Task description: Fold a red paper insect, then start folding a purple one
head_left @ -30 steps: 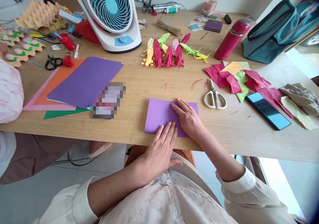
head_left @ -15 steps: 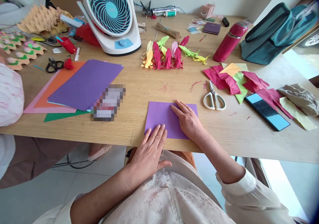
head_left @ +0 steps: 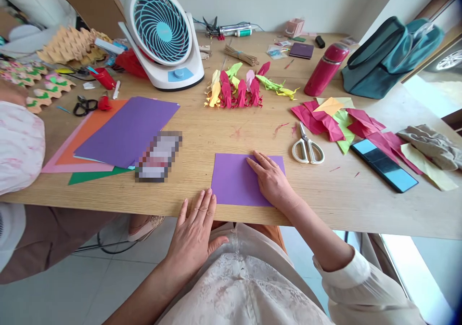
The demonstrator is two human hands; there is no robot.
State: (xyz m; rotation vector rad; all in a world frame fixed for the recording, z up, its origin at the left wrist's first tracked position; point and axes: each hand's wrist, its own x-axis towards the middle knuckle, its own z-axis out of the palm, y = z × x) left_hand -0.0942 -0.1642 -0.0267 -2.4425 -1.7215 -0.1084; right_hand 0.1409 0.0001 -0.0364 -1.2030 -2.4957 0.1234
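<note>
A purple sheet of paper [head_left: 234,180] lies flat near the table's front edge. My right hand [head_left: 272,178] rests on its right part with fingers spread. At the sheet's lower left corner is my left hand [head_left: 195,226], palm down, fingers extended and thumb out, its fingertips on the table edge beside the paper. Neither hand grips anything. White-handled scissors [head_left: 307,149] lie with slightly parted blades to the right of the sheet.
Folded paper figures [head_left: 240,91] stand behind the sheet. Stacked coloured paper [head_left: 126,127], a blurred phone-like object and a fan [head_left: 180,74] are left. Right are folded papers [head_left: 317,120], a phone [head_left: 384,165], a red bottle [head_left: 327,70] and a teal bag [head_left: 375,70]. Another person sits far left.
My left hand has slid left off the purple sheet to its lower left corner. My right hand stays on the sheet. The camera view has shifted slightly.
</note>
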